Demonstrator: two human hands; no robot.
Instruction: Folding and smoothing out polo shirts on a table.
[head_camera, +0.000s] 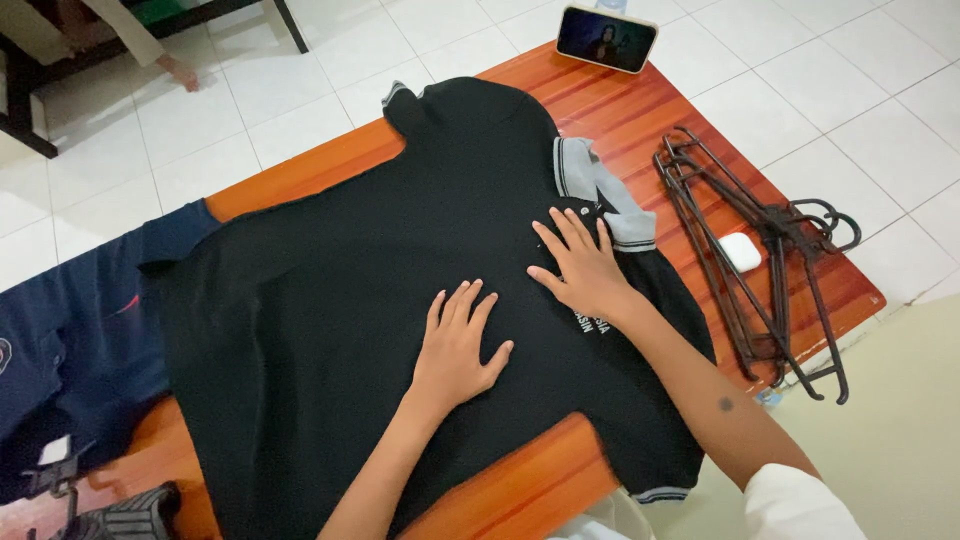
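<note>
A black polo shirt (330, 290) with a grey collar lies spread flat, face up, across an orange wooden table (640, 110). My left hand (455, 345) rests palm down on the shirt's chest, fingers apart. My right hand (578, 262) presses flat on the shirt just below the collar and button placket, fingers spread. Neither hand holds anything.
A bundle of dark hangers (760, 260) and a small white case (740, 251) lie on the table's right side. A phone (607, 38) stands propped at the far edge. Dark blue clothing (70, 340) hangs over the left end. Another person's foot (180, 72) shows far left on the tiled floor.
</note>
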